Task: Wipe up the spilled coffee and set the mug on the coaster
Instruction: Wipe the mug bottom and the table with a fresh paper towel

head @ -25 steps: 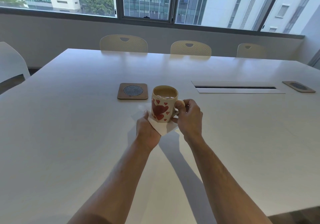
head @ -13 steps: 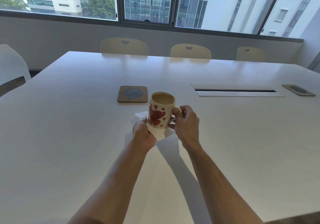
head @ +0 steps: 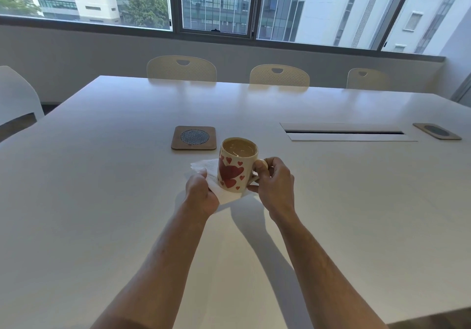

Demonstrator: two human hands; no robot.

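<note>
Upright, the cream mug (head: 235, 167) bears red hearts, coffee-filled.

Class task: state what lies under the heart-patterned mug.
A white paper napkin lies under the cream ceramic mug with red hearts, pinched by the left hand. Any spill beneath is covered and cannot be seen.

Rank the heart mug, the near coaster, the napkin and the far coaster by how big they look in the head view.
1. napkin, partly hidden
2. heart mug and near coaster, too alike to rank
3. far coaster, though distance shrinks it
</note>
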